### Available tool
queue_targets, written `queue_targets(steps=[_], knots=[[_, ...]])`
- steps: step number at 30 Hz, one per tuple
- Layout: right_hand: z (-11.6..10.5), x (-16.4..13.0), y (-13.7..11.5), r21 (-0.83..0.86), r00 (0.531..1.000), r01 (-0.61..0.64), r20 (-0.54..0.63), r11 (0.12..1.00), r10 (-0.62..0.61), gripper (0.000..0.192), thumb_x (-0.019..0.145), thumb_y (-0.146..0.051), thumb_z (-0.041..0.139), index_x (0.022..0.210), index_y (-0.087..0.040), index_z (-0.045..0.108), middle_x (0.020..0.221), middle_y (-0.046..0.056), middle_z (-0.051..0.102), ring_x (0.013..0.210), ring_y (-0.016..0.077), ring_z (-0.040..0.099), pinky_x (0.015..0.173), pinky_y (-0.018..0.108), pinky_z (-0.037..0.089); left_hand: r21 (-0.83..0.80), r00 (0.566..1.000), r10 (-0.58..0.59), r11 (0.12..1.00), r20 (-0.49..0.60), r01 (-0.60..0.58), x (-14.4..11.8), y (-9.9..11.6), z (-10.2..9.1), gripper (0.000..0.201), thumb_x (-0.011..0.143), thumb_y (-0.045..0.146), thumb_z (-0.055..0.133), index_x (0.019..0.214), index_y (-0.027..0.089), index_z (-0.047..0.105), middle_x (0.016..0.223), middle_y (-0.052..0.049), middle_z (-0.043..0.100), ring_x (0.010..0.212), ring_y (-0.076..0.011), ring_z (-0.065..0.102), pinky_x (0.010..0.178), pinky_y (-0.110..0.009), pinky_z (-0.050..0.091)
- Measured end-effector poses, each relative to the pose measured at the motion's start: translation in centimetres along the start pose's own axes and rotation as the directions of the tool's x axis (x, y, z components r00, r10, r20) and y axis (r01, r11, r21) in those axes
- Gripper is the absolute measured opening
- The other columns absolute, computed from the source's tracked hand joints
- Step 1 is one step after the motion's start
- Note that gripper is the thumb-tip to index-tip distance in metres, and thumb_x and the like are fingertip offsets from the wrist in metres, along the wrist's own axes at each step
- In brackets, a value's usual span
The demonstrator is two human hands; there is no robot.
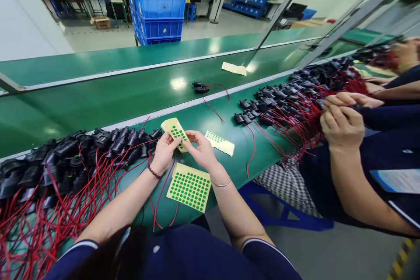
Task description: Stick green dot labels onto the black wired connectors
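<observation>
Between my two hands is a small pale-yellow sheet of green round stickers [177, 131]. My left hand [165, 151] pinches its lower left side, thumb on the front. On the right edge, my right hand [201, 151] grips the same sheet with its fingers close together. A larger sheet of green dot stickers [190, 187] lies on the bench below my hands. To the right of my right hand rests another partly used sticker strip [220, 142]. Left of my hands, black cylindrical parts with red wires [108, 142] are heaped.
Co-workers sit at the right, one person's hands [344, 118] over another pile of wired black parts [278, 96]. A pair of black parts [200, 87] and a yellow paper piece [234, 68] lie on the green belt [138, 92]. Blue crates [159, 13] stand beyond.
</observation>
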State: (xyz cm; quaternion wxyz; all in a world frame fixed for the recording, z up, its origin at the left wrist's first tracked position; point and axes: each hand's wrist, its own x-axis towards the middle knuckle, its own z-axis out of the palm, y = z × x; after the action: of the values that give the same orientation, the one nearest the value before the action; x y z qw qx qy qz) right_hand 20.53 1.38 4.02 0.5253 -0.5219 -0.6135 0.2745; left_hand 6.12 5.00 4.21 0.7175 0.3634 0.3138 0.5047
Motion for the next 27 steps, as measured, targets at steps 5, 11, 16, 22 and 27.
queue_targets(steps=[5,11,16,22,27], knots=[[0.2,1.1,1.4,0.038,0.998,-0.055,0.014,0.998,0.055,0.029,0.089,-0.040,0.069,0.112,-0.023,0.068,0.105,0.006,0.075,0.090,0.0195,0.071,0.085,0.037,0.060,0.019,0.999,-0.020,1.000,-0.037,0.021,0.6,-0.5,-1.5,0.042,0.068,0.041,0.087,0.093,0.016,0.064,0.087,-0.001,0.071,0.072,-0.0091,0.063,0.068,-0.020,0.051],[0.1,0.5,2.6,-0.022,0.997,-0.070,0.031,0.997,0.070,0.025,0.091,-0.041,0.066,0.108,-0.023,0.072,0.105,0.007,0.076,0.089,0.0208,0.071,0.086,0.039,0.059,0.098,0.997,-0.007,0.995,-0.071,0.014,0.9,-0.6,-2.3,0.051,0.067,0.040,0.087,0.101,0.019,0.056,0.090,-0.001,0.068,0.074,-0.0111,0.064,0.062,-0.020,0.052],[-0.4,0.7,2.1,-0.132,0.999,0.037,0.041,0.991,-0.032,0.019,0.093,-0.037,0.065,0.105,-0.025,0.073,0.101,0.006,0.074,0.091,0.0219,0.070,0.084,0.040,0.059,0.197,0.991,0.105,0.977,-0.079,-0.087,0.9,-0.5,-2.3,0.063,0.070,0.032,0.085,0.120,0.024,0.047,0.086,0.001,0.064,0.075,-0.0123,0.066,0.065,-0.022,0.053],[-0.7,1.0,-0.1,-0.318,0.980,0.192,0.008,0.928,-0.200,0.018,0.095,-0.033,0.061,0.109,-0.028,0.071,0.110,0.009,0.068,0.106,0.0261,0.064,0.096,0.047,0.053,0.299,0.988,0.155,0.944,-0.029,-0.139,0.3,-0.9,-2.0,0.059,0.075,0.032,0.079,0.124,0.023,0.047,0.083,0.002,0.061,0.076,-0.0132,0.064,0.070,-0.024,0.053],[-0.1,1.1,-0.5,-0.395,0.976,0.204,0.010,0.896,-0.217,0.015,0.095,-0.030,0.058,0.101,-0.027,0.073,0.108,0.009,0.068,0.103,0.0266,0.063,0.093,0.048,0.053,0.373,0.981,0.195,0.910,0.004,-0.182,-0.3,-1.4,-2.0,0.055,0.080,0.031,0.075,0.128,0.024,0.050,0.086,0.001,0.061,0.076,-0.0136,0.062,0.071,-0.024,0.052]])
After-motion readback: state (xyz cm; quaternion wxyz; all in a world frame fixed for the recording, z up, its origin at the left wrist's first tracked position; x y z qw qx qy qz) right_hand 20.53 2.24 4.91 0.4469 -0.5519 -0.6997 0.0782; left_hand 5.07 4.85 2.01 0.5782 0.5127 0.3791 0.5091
